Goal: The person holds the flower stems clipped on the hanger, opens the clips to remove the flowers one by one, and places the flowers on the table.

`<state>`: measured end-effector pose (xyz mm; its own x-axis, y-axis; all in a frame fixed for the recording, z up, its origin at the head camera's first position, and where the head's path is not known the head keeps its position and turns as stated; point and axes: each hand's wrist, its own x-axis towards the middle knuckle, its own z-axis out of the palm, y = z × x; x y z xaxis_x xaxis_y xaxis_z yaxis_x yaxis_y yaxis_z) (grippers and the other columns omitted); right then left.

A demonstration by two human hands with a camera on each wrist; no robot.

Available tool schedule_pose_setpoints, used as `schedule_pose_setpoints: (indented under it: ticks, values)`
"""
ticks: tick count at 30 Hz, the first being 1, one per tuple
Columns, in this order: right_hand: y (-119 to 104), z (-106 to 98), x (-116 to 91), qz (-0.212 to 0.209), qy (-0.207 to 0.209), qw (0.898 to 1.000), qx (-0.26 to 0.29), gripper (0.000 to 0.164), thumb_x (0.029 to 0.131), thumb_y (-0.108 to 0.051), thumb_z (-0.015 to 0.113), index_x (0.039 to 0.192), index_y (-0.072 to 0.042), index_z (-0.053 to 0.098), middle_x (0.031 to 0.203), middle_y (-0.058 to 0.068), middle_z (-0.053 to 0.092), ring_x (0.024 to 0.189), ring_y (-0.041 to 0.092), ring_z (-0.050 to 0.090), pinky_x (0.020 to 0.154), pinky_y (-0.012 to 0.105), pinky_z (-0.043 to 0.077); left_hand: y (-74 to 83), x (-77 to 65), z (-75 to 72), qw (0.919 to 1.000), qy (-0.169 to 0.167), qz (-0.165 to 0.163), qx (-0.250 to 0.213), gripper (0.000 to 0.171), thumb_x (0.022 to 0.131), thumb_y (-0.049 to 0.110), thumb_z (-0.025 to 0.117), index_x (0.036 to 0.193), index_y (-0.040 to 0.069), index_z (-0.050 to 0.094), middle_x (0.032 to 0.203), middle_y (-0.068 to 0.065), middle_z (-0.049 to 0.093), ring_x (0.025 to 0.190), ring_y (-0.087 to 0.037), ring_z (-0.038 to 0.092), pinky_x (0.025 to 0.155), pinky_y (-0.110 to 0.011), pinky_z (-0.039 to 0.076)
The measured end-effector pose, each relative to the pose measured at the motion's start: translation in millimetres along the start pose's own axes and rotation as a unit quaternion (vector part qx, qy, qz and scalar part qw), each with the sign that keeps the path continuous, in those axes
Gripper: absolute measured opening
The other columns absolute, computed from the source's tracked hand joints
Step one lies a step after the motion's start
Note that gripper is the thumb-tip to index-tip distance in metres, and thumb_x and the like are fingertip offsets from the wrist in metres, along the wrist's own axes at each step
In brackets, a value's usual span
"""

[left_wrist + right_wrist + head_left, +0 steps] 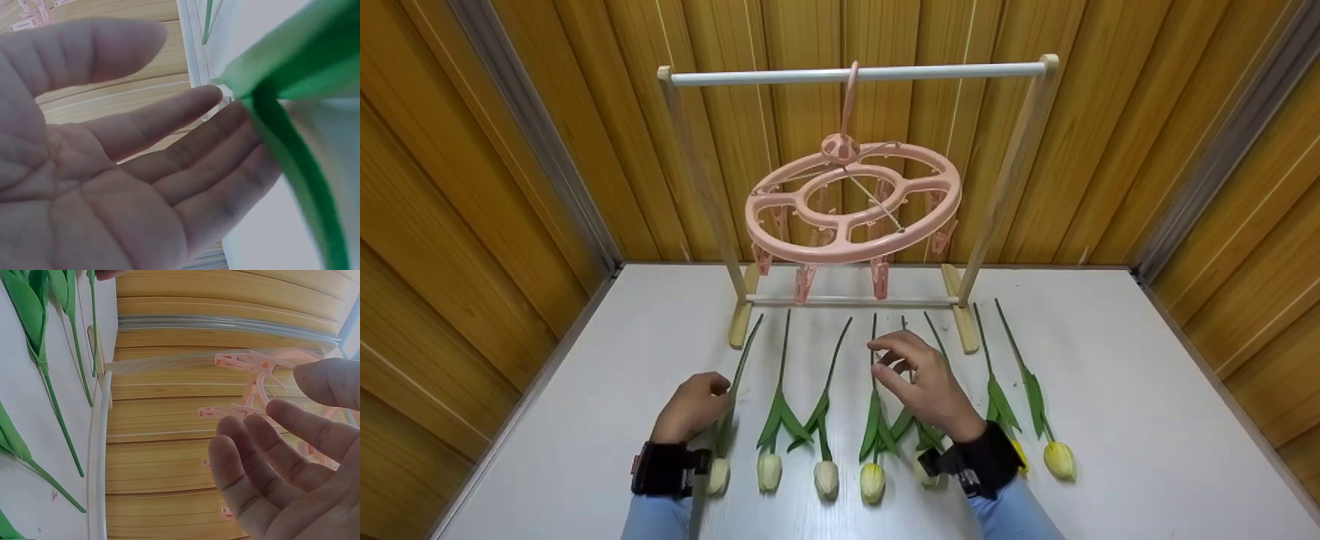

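Several artificial tulips lie in a row on the white table, stems pointing away. My left hand (694, 409) is at the leftmost pale tulip (718, 477), its thumb apart from loosely straight fingers. In the left wrist view, those fingertips are right at the green leaves (304, 169). Above the stems right of the middle is my right hand (924, 382), fingers loosely bent and nothing between them and the thumb. It partly covers a tulip there, while a yellow-headed tulip (873, 481) lies just left of it. The right wrist view shows pink clips (233, 360) beyond the fingers.
A pink round clip hanger (840, 148) hangs by its hook from the white bar (765, 77) of a wooden-legged stand. Clips (880, 279) dangle below its ring. Wood-patterned walls (472, 225) enclose the table (585, 435). Another yellow tulip (1059, 459) lies far right.
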<state>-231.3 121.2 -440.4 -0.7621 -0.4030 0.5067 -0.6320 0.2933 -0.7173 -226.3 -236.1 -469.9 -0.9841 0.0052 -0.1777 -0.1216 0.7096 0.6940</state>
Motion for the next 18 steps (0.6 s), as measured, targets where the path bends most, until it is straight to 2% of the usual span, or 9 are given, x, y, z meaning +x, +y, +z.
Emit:
schedule_pose_setpoints:
  ticks: [4,11,18]
  values:
    - [-0.8,-0.9,-0.1,-0.001,0.0,1.0,0.001,0.027,0.102,-0.011,0.065,0.13,-0.007,0.067,0.124,0.011,0.066,0.099,0.022,0.067,0.081,0.03,0.056,-0.1,-1.1,-1.3,0.9999,0.009,0.013,0.006,0.03,0.092,0.01,0.063,0.114,-0.008,0.069,0.115,-0.023,0.07,0.104,-0.036,0.065,0.091,-0.055,0.052]
    - [-1.9,-2.5,-0.3,-0.003,0.009,1.0,-0.002,0.029,0.101,-0.006,0.066,0.13,-0.006,0.066,0.126,0.014,0.065,0.1,0.024,0.066,0.081,0.034,0.057,0.6,-2.9,-5.4,0.9999,0.007,0.009,-0.005,0.037,0.099,0.015,0.059,0.127,-0.009,0.064,0.126,-0.025,0.066,0.118,-0.043,0.062,0.098,-0.056,0.049]
    - [-0.5,-7.7,-1.2,0.003,0.014,1.0,-0.008,0.027,0.103,-0.012,0.065,0.129,-0.009,0.067,0.125,0.01,0.066,0.101,0.019,0.066,0.084,0.033,0.056,9.8,-8.4,-10.1,0.9989,0.026,0.024,-0.03,0.038,0.1,0.015,0.058,0.13,-0.007,0.063,0.13,-0.027,0.065,0.119,-0.043,0.063,0.096,-0.054,0.051]
